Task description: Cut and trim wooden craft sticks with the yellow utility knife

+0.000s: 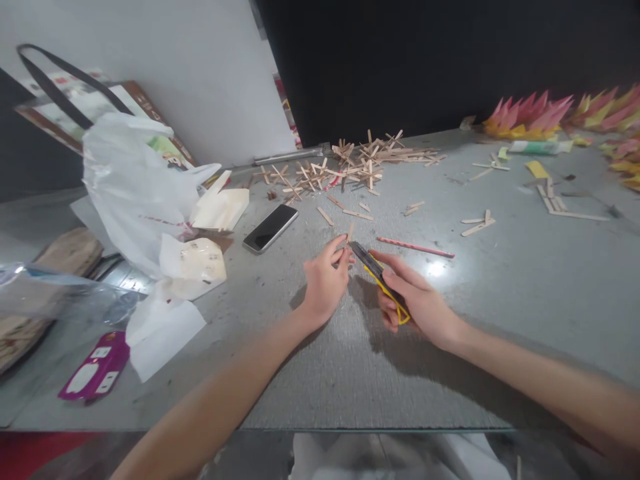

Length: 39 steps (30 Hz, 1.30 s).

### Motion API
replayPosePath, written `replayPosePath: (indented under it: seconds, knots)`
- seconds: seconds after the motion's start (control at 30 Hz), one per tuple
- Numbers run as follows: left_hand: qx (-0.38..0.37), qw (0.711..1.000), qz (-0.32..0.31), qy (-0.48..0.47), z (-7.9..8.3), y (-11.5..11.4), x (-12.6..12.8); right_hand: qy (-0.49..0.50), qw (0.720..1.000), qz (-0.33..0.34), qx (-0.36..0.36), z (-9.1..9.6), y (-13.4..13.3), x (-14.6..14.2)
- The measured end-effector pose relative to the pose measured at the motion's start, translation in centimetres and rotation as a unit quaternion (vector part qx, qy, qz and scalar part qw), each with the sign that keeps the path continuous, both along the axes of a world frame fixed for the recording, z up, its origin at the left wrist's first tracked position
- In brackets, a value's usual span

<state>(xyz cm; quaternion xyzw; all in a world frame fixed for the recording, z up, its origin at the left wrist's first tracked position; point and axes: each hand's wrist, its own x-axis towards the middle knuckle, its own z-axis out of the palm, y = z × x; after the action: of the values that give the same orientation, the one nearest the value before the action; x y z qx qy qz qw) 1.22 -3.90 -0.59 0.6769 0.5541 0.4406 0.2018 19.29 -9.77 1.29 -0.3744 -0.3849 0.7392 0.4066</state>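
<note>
My left hand point(327, 280) is closed, pinching a short wooden popsicle stick point(351, 231) whose end sticks up past the fingertips. In my right hand point(417, 297) is a yellow and black utility knife point(383, 280), gripped along its handle with the tip pointing up and left. That tip lies close to the stick and the left fingertips; whether the blade touches the wood I cannot make out. Beyond the hands lie a few loose popsicle sticks point(357, 215). A red patterned pencil point(416, 247) rests on the table just past my right hand.
A big heap of popsicle sticks point(370, 163) lies at the back. Left of the hands are a phone point(271, 228), a white plastic bag point(133, 180), paper point(163, 330) and a purple power strip point(95, 367). Pink and yellow paper petals point(527, 120) stand at the back right, near a glue tube point(540, 147).
</note>
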Motion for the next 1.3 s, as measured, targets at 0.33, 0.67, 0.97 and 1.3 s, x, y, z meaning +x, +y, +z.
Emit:
replayPosePath:
  seconds: [0.33,0.67,0.97,1.3]
  knots:
    - [-0.090,0.975,-0.051,-0.199,0.9,0.3,-0.2,-0.132,0.979,-0.088,0.125,-0.2,-0.1,0.4]
    - [-0.089,0.989,-0.086,-0.076,0.5,0.5,-1.6,-0.545,0.738,-0.025,0.397,-0.3,-0.2,2.4]
    - [-0.041,0.995,-0.075,0.051,0.3,1.3,-1.8,-0.636,0.640,0.006,0.431,-2.0,-0.7,1.5]
    - [-0.043,0.994,-0.081,0.057,0.3,1.4,-1.9,-0.629,0.651,0.010,0.426,-1.8,-0.5,1.4]
